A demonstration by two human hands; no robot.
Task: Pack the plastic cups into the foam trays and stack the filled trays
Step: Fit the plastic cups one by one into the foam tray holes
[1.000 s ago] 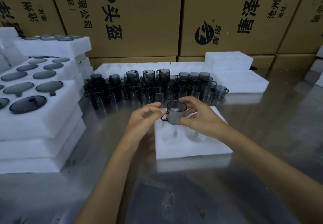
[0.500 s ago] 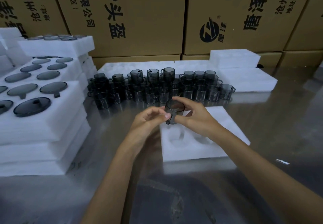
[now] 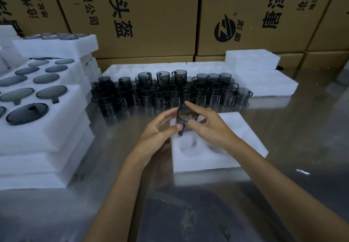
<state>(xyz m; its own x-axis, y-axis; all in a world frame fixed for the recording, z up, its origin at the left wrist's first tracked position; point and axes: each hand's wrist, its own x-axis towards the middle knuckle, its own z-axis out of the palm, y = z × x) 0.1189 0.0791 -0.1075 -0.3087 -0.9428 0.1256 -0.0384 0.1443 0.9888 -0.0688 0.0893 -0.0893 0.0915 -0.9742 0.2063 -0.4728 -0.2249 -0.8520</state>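
Cup (image 3: 186, 118) has come down since a second ago: then held clear above the foam tray (image 3: 243, 134), now low over the tray's far-left pocket, handle (image 3: 181, 130) turned toward the person. Can't tell if it's seated in the pocket yet.

Left hand (image 3: 158, 134) grip: thumb at the handle, fingers against the cup's left wall, clamped on the cup. Right hand (image 3: 209, 126) grip: thumb on the near rim, index finger stretched past the far rim, other fingers spread loose behind, also pinching the cup.

Tray lies flat on the steel surface (image 3: 302, 128); two near pockets are visible and unfilled.

Just beyond the tray, loose cups (image 3: 170, 90) are packed in rows, some stacked two high. Behind them lie flat foam sheets (image 3: 264, 83) with a foam block (image 3: 252, 59) on top. Left: stacked foam trays (image 3: 47, 143) holding grey lids (image 3: 27, 113). Cardboard boxes (image 3: 151, 15) form the back wall.
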